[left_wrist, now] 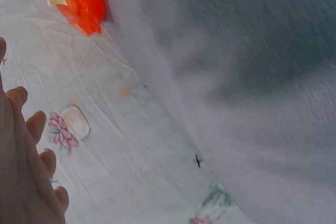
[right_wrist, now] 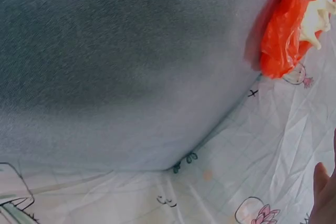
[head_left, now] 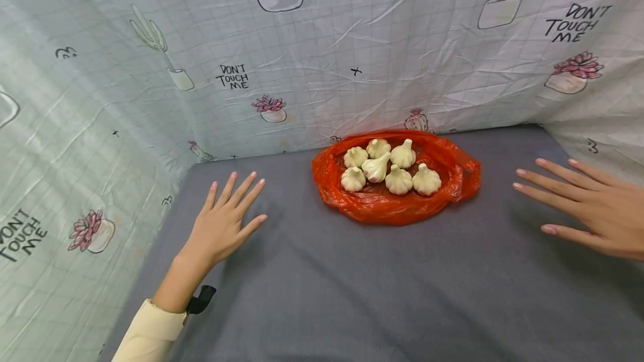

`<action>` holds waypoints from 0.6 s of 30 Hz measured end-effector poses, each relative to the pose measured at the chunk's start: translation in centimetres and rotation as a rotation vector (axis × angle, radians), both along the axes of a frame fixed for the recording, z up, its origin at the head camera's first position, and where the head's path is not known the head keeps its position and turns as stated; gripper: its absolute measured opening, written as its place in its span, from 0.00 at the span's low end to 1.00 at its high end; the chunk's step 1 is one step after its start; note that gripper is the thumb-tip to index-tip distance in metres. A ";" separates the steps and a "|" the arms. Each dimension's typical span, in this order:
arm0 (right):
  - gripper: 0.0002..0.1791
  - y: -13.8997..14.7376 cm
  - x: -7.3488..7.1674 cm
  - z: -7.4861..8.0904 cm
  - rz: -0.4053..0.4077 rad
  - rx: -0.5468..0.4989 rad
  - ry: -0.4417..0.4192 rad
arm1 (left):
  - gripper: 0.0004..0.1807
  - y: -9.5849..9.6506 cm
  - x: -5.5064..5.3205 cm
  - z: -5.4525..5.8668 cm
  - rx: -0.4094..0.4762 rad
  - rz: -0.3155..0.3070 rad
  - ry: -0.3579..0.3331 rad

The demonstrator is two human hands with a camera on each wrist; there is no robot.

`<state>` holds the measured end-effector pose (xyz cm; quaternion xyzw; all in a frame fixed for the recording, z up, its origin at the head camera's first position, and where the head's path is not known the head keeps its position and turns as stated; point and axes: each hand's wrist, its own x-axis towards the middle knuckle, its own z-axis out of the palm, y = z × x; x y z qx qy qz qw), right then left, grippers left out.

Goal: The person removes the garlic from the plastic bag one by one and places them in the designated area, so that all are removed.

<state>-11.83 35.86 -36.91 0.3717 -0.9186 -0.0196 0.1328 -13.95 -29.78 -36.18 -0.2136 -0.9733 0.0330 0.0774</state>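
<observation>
Several whitish garlic bulbs [head_left: 399, 180] lie together in a red plastic bag [head_left: 382, 215] whose mouth is spread wide around them. To the left of the bag is my left hand [head_left: 218, 228], fingers straight and spread, holding nothing. On the bag's other side my right hand [head_left: 593, 208] stretches in from the edge of the head view, its fingers also straight and apart with nothing in them. Both hands are apart from the bag. The left wrist view catches part of the red bag [left_wrist: 84, 3] at its top; the right wrist view has the bag [right_wrist: 281, 40] at upper right.
A grey cloth [head_left: 322, 295] covers the table under the bag. Behind and beside it hangs a pale curtain [head_left: 312, 49] printed with potted plants and lettering. A black band [head_left: 202, 299] sits at my left wrist, by a cream sleeve [head_left: 153, 328].
</observation>
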 end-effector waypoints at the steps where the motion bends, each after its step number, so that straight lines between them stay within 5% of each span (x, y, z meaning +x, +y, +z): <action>1: 0.53 -0.1 0.0 0.0 -0.003 0.003 -0.002 | 0.43 0.3 -0.1 0.0 0.006 0.000 -0.005; 18: 0.47 -2.2 -0.9 -1.5 -0.110 -0.023 -0.082 | 0.39 6.2 -2.4 -0.1 0.182 -0.052 -0.006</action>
